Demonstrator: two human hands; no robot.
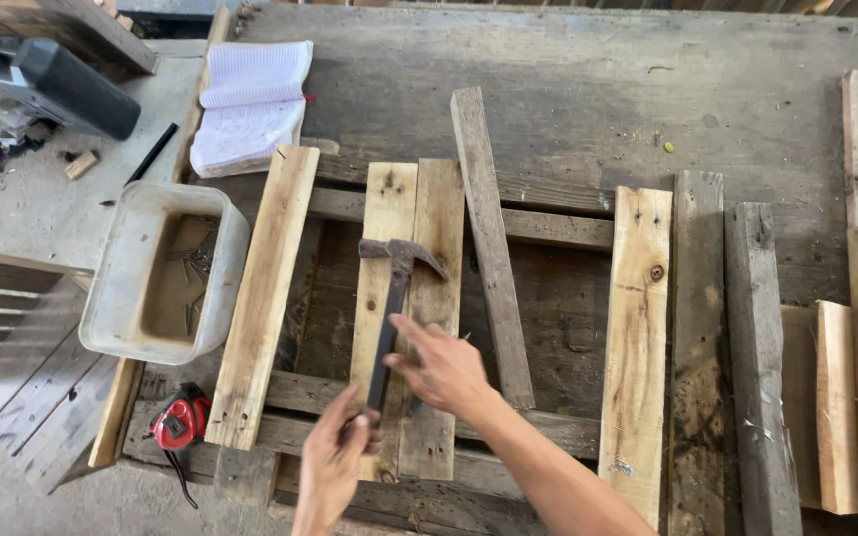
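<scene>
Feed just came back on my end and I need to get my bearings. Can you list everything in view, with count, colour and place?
hammer: one, dark rusty metal, lying on the two middle planks, head away from the person
planks: about ten, pale to weathered grey, laid across the frame's cross rails
plastic tub: one, whitish, left of the planks, nails inside
tape measure: one, red and black, lower left on the frame
notebook: one, white, open, top left
pencil: one, black, left of the notebook
power tool: one, black and grey, top left corner; its kind unclear
left hand: at the hammer's handle end
right hand: open, over the handle
</scene>
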